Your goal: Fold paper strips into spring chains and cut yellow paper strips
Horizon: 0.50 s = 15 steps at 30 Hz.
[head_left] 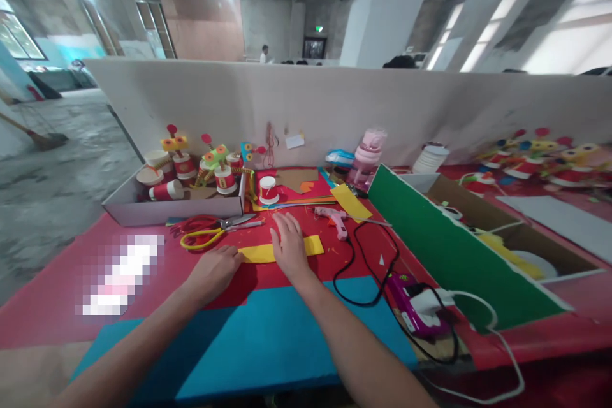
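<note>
First, blue sheet: large, flat, rectangular blue sheet point(268, 338) spread across the bottom centre of the frame.
Left hand: left hand point(217, 269) left of centre, fingers bent at the near-left end of the strip; pinching or only pressing, cannot tell.
Right hand: right hand point(289, 245) at centre, fingers outstretched and unclenched, laid flat over the strip.
Strip: long yellow strip of paper or felt point(258, 254), centre of the frame, flat on the red table covering point(253, 277).
Progress: by the look of it, already a narrow band; not yet joined to any other piece.
Tools: yellow-handled metal scissors point(224, 225) left of centre and pink glue gun point(335, 218) right of centre, both unheld.
Green-sided box: open cardboard box with green outer wall point(440, 248), right of the frame; yellow pieces point(507, 252) and round white disc point(540, 264) inside.
White tray: shallow white cardboard tray point(176, 211), left of the frame; apparently assembled cup figures with yellow head point(174, 143) and green head point(216, 155) inside, plus red-and-white paper cup point(166, 190) on its side.
Backdrop: pale upright panel point(310, 102) across the upper middle.
</note>
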Motion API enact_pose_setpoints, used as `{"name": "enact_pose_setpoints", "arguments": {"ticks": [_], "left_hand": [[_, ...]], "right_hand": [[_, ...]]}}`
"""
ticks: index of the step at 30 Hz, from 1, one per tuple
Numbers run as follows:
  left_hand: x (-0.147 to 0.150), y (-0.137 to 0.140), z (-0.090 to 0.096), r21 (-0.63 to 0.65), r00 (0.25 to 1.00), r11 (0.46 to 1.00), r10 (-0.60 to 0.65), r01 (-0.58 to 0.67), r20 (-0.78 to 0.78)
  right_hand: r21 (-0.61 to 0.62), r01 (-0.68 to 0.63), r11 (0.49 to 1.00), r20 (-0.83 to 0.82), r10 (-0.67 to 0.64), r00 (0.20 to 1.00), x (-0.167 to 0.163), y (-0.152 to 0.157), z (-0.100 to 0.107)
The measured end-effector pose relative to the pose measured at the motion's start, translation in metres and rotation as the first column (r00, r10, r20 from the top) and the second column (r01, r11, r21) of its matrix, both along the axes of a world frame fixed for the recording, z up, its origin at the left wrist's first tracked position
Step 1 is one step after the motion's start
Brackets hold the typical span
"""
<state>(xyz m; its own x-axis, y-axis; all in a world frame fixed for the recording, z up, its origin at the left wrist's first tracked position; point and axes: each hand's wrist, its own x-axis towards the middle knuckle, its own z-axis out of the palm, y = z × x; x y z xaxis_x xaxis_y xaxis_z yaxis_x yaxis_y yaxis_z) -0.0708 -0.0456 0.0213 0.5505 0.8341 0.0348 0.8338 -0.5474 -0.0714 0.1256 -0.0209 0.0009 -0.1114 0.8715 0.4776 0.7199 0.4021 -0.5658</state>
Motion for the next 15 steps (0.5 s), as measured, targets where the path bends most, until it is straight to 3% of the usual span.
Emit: {"name": "enact_pose_setpoints", "arguments": {"ticks": [1, 3, 4, 5, 6, 7, 8, 11, 13, 15], "left_hand": [[0.002, 0.003, 0.002, 0.013, 1.0, 1.0, 0.019, -0.019, -0.016], [0.005, 0.009, 0.011, 0.051, 0.997, 0.996, 0.074, -0.072, -0.029], [0.007, 0.012, 0.017, 0.097, 0.994, 0.99, 0.109, -0.106, -0.018], [0.01, 0.015, 0.022, 0.17, 0.99, 0.975, 0.14, -0.14, 0.012], [0.014, 0.018, 0.026, 0.259, 0.987, 0.952, 0.153, -0.163, 0.057], [0.018, 0.02, 0.029, 0.35, 0.984, 0.921, 0.144, -0.173, 0.107], [0.022, 0.022, 0.03, 0.43, 0.983, 0.888, 0.11, -0.165, 0.15], [0.032, 0.023, 0.022, 0.548, 0.978, 0.834, -0.058, -0.064, 0.202], [0.037, 0.022, 0.014, 0.538, 0.964, 0.842, -0.107, -0.044, 0.245], [0.039, 0.021, 0.009, 0.468, 0.919, 0.874, -0.071, -0.13, 0.387]], "right_hand": [[0.027, -0.069, 0.997, -0.103, 0.071, 0.992, -0.001, -0.007, 0.006], [-0.093, -0.285, 0.954, -0.304, 0.245, 0.92, -0.006, -0.021, 0.013], [-0.201, -0.412, 0.889, -0.407, 0.307, 0.86, -0.009, -0.025, 0.014], [-0.297, -0.534, 0.792, -0.504, 0.345, 0.792, -0.014, -0.028, 0.014], [-0.346, -0.608, 0.715, -0.603, 0.328, 0.727, -0.018, -0.029, 0.012], [-0.354, -0.641, 0.681, -0.699, 0.263, 0.665, -0.021, -0.027, 0.01], [-0.341, -0.652, 0.678, -0.776, 0.189, 0.602, -0.023, -0.024, 0.007], [-0.317, -0.508, 0.801, -0.886, -0.059, 0.46, -0.018, -0.007, -0.002], [-0.36, -0.315, 0.878, -0.875, -0.201, 0.441, -0.006, 0.005, -0.006], [-0.372, -0.119, 0.921, -0.849, -0.286, 0.444, 0.009, 0.015, -0.009]]}}
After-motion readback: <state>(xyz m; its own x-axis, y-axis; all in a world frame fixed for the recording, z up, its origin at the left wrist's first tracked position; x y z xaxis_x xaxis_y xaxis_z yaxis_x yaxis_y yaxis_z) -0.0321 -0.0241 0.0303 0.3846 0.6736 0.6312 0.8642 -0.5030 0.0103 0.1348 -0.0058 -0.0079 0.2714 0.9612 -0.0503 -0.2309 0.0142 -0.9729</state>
